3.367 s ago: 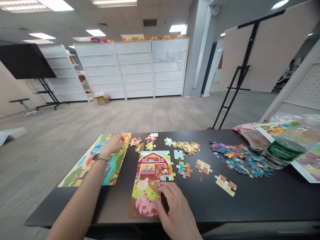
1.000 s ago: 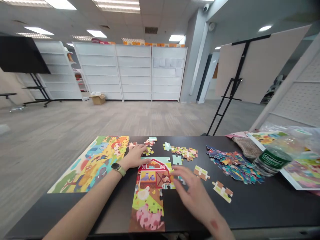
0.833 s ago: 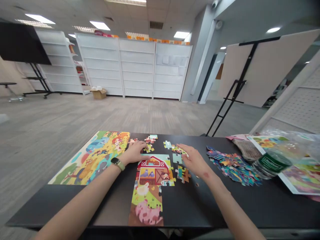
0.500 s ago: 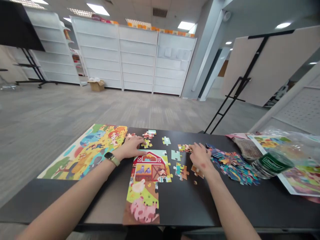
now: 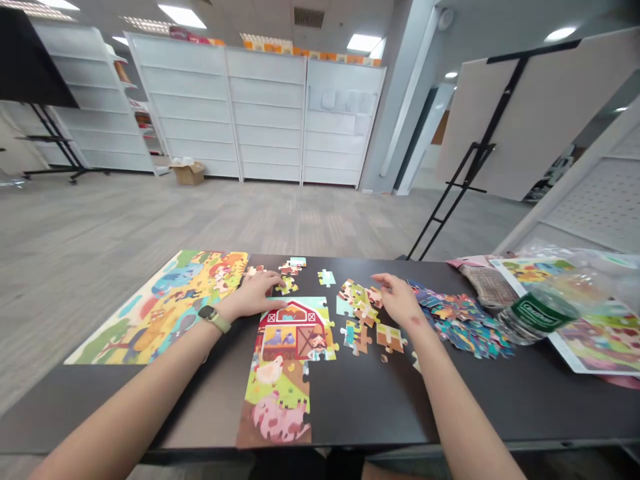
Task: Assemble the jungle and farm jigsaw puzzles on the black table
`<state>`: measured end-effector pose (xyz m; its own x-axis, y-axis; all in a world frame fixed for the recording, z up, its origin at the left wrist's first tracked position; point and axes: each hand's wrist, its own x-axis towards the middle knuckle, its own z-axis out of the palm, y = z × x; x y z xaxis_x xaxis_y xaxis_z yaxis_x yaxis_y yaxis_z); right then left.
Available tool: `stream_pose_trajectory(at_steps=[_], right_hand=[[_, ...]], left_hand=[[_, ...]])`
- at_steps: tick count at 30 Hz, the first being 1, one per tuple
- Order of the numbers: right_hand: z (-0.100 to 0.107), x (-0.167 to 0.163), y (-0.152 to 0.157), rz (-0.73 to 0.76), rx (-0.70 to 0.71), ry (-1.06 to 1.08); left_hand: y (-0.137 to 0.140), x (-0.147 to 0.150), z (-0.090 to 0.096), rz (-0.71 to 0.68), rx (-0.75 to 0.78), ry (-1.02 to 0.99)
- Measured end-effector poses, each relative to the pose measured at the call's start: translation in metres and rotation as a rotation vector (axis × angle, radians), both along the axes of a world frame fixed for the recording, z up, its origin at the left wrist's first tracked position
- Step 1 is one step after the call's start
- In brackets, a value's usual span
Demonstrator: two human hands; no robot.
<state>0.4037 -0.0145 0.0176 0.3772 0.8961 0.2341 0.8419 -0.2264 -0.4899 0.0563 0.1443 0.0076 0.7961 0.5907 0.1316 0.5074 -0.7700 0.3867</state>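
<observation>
1. Head view, the room: white shelves (image 5: 265, 120) stand past a gray floor (image 5: 260, 213), with a dark table (image 5: 373, 407) up close. Think of a clock with the barn puzzle (image 5: 287, 347) in its middle.
2. Head view, the hands: the left hand (image 5: 254, 293) is near 11 o'clock, thumb and fingers apart, with the thumb at the puzzle's top edge. It is just beside a green piece (image 5: 287, 286) at 12. The right hand (image 5: 399, 303) is at 2 o'clock, pointer finger stretched out, next to a clump of loose pieces (image 5: 356, 293). Its thumb is hard to see, so I can't tell if it pinches anything.
3. Head view, what is done: the barn, the hen and the pig are joined. The animal picture (image 5: 160, 307), between 9 and 10, looks whole.
4. Head view, what is left: the puzzle looks about half made to me. Its 4 o'clock side has a gap. A pale piece (image 5: 327, 278) lies apart at 1, and a brown piece (image 5: 389, 339) lies between 2 and 3. The blue pile (image 5: 465, 323), also between 2 and 3, is all jumbled.
</observation>
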Motion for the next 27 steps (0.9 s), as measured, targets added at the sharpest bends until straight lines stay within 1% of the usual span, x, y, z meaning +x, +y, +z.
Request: stream_pose_trajectory(at_steps=[2, 6, 10, 15, 19, 21, 23, 27], right_hand=[[-0.002, 0.002, 0.000, 0.015, -0.053, -0.031], [-0.007, -0.001, -0.001, 0.102, -0.122, -0.033], [-0.009, -0.010, -0.002, 0.142, -0.143, -0.050], [-0.008, -0.019, -0.002, 0.126, -0.131, -0.073], [-0.004, -0.029, -0.009, 0.156, -0.184, 0.018], [-0.003, -0.032, -0.011, 0.173, -0.170, 0.070], [-0.003, -0.033, -0.010, 0.164, -0.110, 0.094], [-0.006, -0.023, -0.003, 0.132, -0.007, 0.153]], left_hand=[[0.000, 0.000, 0.001, -0.002, 0.003, 0.001], [-0.002, 0.001, 0.003, -0.009, -0.005, -0.004], [-0.005, 0.001, 0.002, -0.006, 0.002, -0.024], [-0.003, 0.003, -0.004, 0.004, 0.034, -0.045], [-0.002, 0.003, -0.006, 0.005, 0.037, -0.045], [-0.001, 0.003, -0.008, 0.009, 0.032, -0.036], [0.000, 0.003, -0.009, 0.018, 0.018, -0.014], [0.003, 0.003, -0.013, 0.024, 0.007, 0.006]])
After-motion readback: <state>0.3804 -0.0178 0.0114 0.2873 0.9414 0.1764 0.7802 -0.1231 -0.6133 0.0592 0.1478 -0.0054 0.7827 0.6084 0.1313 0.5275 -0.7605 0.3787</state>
